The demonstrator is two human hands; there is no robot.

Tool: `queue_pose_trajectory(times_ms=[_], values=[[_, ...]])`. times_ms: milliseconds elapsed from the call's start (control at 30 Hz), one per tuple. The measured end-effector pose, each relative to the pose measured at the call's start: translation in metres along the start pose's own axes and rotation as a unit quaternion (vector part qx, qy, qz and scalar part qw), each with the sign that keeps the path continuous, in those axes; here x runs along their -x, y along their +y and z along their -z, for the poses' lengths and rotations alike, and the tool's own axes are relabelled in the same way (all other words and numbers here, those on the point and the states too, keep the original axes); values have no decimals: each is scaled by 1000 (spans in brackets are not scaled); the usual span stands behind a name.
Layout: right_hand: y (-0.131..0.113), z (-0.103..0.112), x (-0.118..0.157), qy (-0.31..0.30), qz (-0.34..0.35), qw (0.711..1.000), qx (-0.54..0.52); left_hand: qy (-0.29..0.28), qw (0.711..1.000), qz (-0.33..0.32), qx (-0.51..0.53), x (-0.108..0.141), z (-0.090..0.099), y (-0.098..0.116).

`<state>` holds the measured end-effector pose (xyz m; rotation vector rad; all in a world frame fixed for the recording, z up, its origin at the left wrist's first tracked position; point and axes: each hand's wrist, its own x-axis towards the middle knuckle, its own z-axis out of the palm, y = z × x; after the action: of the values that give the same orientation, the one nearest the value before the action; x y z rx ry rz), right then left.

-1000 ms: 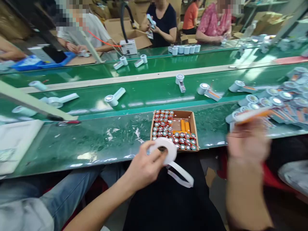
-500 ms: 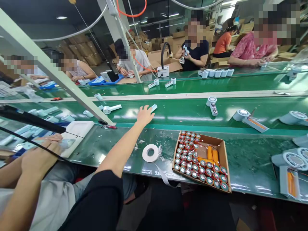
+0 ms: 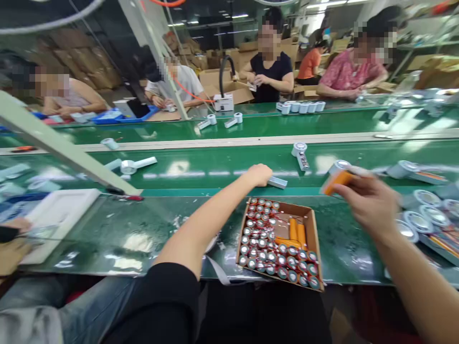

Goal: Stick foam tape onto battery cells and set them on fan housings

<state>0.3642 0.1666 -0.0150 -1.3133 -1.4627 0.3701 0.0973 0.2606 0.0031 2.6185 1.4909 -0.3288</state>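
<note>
My left hand point(image 3: 261, 175) reaches out over the near edge of the green conveyor belt. Its fingers are closed on a light-blue plastic handle piece point(image 3: 278, 182), which sticks out to the right. Farther right, my right hand point(image 3: 373, 200) is raised and grips an orange battery point(image 3: 336, 183) between thumb and fingers, blurred by motion. Just behind that battery is a round light-blue fan head point(image 3: 339, 166); whether the hand touches it I cannot tell. Below and between my hands, a cardboard box point(image 3: 317, 239) holds many wired orange batteries, most upright and several lying flat.
Several light-blue fans point(image 3: 418, 220) crowd the bench at right. Another fan point(image 3: 300, 149) lies on the belt point(image 3: 215, 167). A slanted pale post point(image 3: 71, 148) crosses the left side. White tape point(image 3: 218, 270) hangs at the bench edge. Co-workers sit across the belt and at left.
My left hand has moved right along the belt, closing on the handle piece and carrying it along. My right hand has come into view with an orange battery. The view has shifted right.
</note>
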Motion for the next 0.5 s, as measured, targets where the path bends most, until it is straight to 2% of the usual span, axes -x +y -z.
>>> queue_pose_trajectory(times_ms=[67, 133, 200, 300, 400, 500], values=[[6, -17, -21, -89, 24, 996, 18, -16, 1000, -6, 4, -8, 1, -9], [12, -48, -42, -186, 55, 980, 48, -28, 999, -14, 10, -14, 4, -19], [17, -77, -56, -243, 84, 963, 78, -36, 999, -18, 20, -19, 9, -25], [23, -99, -63, -283, 122, 946, 100, -37, 998, -16, 40, -23, 14, -26], [31, -99, -63, -296, 151, 935, 122, -23, 998, -22, 56, -27, 12, -22], [39, -98, -62, -288, 161, 932, 149, -8, 998, -23, 54, -30, 1, -13]])
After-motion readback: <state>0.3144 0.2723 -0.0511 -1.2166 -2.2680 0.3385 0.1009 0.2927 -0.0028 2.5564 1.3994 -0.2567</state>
